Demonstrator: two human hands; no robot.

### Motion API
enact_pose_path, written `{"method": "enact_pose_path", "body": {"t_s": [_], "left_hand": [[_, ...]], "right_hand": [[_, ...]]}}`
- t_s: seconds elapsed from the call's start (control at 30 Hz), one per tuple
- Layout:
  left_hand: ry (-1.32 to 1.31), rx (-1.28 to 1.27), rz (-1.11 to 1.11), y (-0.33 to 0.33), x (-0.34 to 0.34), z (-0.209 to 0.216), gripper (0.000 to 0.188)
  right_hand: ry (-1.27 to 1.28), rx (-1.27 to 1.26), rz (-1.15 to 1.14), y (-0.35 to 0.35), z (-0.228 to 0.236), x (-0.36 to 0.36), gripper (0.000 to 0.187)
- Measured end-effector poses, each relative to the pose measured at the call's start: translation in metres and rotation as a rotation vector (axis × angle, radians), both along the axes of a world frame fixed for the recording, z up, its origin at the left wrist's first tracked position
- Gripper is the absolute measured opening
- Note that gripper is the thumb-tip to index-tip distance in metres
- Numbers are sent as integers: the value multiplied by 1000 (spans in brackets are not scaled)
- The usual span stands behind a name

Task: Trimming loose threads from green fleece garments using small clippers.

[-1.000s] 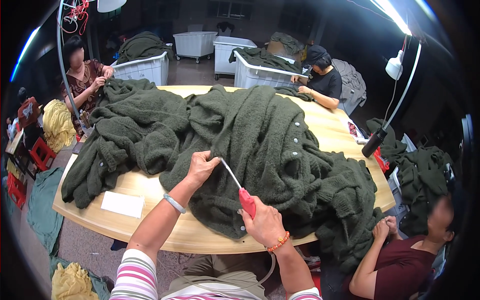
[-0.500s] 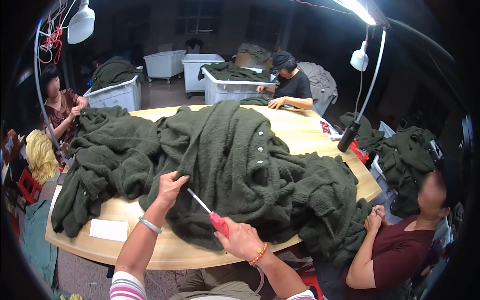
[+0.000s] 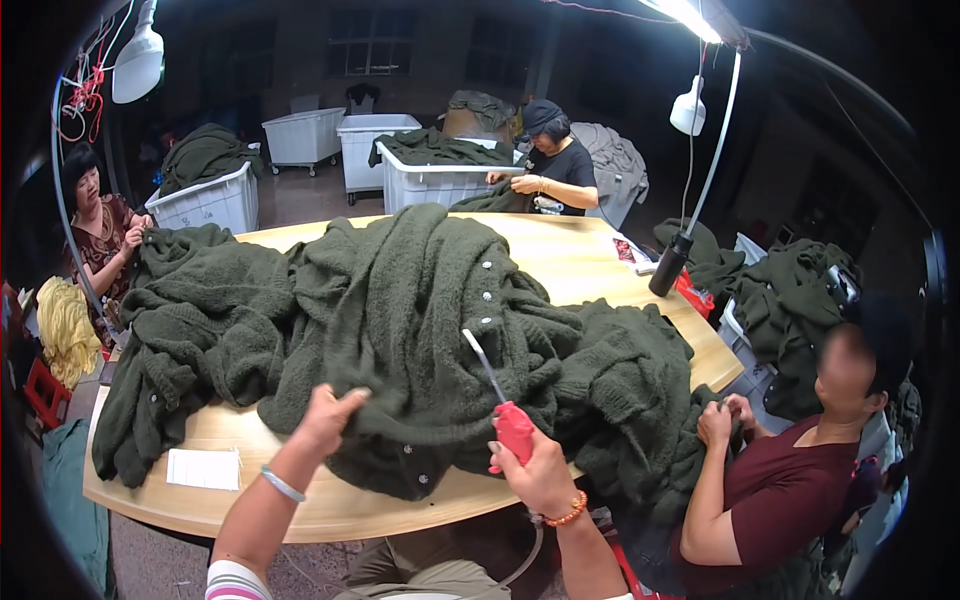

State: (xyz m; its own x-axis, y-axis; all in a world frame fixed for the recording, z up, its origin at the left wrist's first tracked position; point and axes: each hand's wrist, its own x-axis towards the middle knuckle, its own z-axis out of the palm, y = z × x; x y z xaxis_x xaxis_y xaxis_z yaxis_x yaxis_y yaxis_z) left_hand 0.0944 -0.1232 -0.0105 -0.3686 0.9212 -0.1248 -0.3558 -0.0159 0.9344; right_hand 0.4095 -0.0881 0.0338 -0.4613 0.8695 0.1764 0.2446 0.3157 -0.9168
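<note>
A heap of dark green knitted cardigans [image 3: 400, 290] with pale buttons lies across the middle of the wooden table [image 3: 225, 425]. My left hand [image 3: 325, 415], with a pale bangle at the wrist, is closed at the heap's near left side, its thumb and fingers pinching the knit; the cloth beside the fingertips is blurred. In my right hand [image 3: 545, 475] is a pink air blow gun [image 3: 512, 430] with a long thin metal nozzle. The nozzle points up and left, over the cardigan front near its buttons. Below the right wrist a clear hose hangs.
A white paper [image 3: 203, 468] lies at the table's near left. Co-workers [image 3: 100, 215] handle green knitwear at the left, far side and right. White bins [image 3: 425, 185] with clothes stand beyond the table. A lamp pole with a black base [image 3: 672, 265] rises at the right.
My left hand has moved down slightly, drawing cloth, and a buttoned edge now shows at the heap's near side. My right hand and the blow gun have moved right, the nozzle tilting more upright.
</note>
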Motion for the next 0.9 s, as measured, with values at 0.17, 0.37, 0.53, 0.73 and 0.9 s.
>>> {"method": "enact_pose_path", "body": {"t_s": [0.17, 0.37, 0.53, 0.73, 0.9], "left_hand": [[-11, 297, 281, -58, -86, 97, 14], [224, 205, 627, -138, -182, 101, 20], [1448, -230, 732, -152, -214, 32, 27], [1295, 181, 260, -21, -35, 70, 26], [1538, 445, 295, 67, 19, 58, 46]], "right_hand": [[38, 19, -101, -4, 19, 27, 33], [61, -16, -105, -1, 4, 35, 33], [13, 4, -25, 5, -13, 15, 32], [-53, -5, -63, 9, -20, 13, 29], [-40, 6, -66, 0, -17, 13, 30]]}}
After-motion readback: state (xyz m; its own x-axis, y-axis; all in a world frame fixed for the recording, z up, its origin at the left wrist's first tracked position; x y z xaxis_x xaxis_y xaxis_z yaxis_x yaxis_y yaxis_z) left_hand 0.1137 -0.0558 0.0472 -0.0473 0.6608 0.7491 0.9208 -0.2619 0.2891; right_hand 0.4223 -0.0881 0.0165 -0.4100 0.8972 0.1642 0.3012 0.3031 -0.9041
